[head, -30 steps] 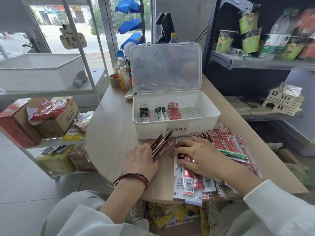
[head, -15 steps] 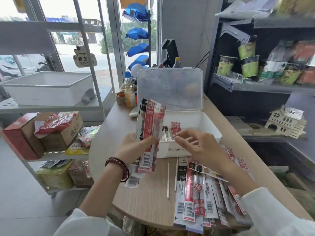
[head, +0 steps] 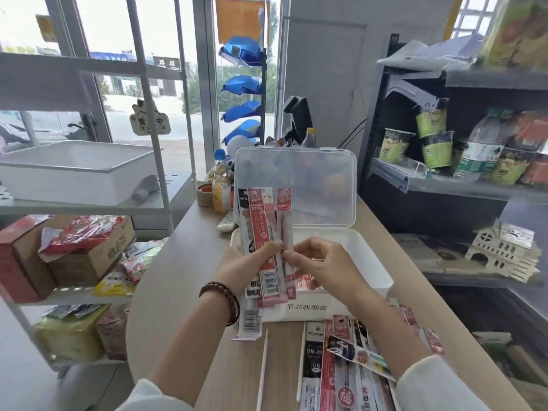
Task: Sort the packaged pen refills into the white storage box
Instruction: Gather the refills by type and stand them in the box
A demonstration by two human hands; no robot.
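My left hand [head: 247, 266] grips a fanned bundle of red and white packaged pen refills [head: 262, 232], held upright above the near left corner of the white storage box [head: 375, 262]. My right hand [head: 318, 262] pinches the right edge of the same bundle with thumb and forefinger. The box stands open on the wooden counter [head: 189, 295], its clear lid [head: 299, 185] raised behind. More packaged refills [head: 335, 369] lie spread on the counter in front of the box, under my right forearm. My hands and the bundle hide most of the box's inside.
A juice bottle [head: 221, 185] and a small brown cup [head: 204, 195] stand left of the lid. A white rack with a tub [head: 74, 170] and cardboard boxes [head: 86, 253] is on the left. Dark shelves with cup noodles [head: 433, 134] rise on the right. Two thin white sticks [head: 262, 369] lie on the counter.
My left hand lifted the bundle of refills off the counter and raised it upright. My right hand left the pile and came up to pinch the bundle. The view tilted upward.
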